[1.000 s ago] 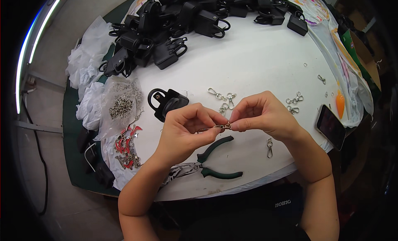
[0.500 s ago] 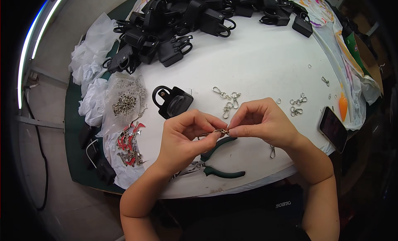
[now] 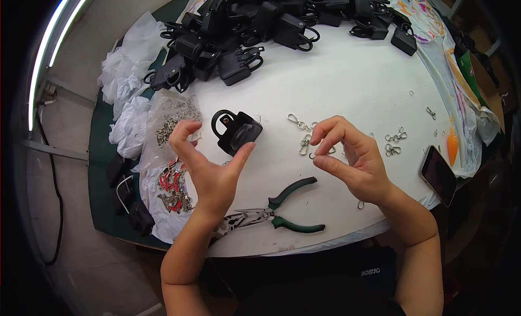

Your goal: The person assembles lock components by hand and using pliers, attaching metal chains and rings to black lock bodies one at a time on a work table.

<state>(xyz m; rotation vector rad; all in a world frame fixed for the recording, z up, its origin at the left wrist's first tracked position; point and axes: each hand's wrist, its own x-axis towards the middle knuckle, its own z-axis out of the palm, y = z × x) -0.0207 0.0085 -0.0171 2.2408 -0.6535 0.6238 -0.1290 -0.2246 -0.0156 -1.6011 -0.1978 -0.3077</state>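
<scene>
My left hand (image 3: 210, 177) hovers over the left of the table with thumb and fingers spread wide, nothing between them. Beyond its thumb lies a small black handbag-shaped pouch (image 3: 239, 136) with a loop handle. My right hand (image 3: 355, 164) is curled, thumb and fingertips brought together at a small metal ring (image 3: 311, 156) that shows just past the thumb tip. Silvery swivel clasps (image 3: 297, 121) lie beyond that hand, partly covered by its fingers. Between my forearms rest long-nosed pliers (image 3: 274, 213) with dark green handles, jaws toward the left.
Black mini bags (image 3: 244, 28) are heaped along the far edge. At left are a clear bag of metal rings (image 3: 168, 126) and red-and-silver charms (image 3: 172, 185). To the right lie more clasps (image 3: 395, 136), a phone (image 3: 438, 175) and an orange object (image 3: 452, 146).
My hands have parted from their joint pinch on a small metal piece. The left moved left and opened; the right moved slightly right and up. The view has shifted slightly.
</scene>
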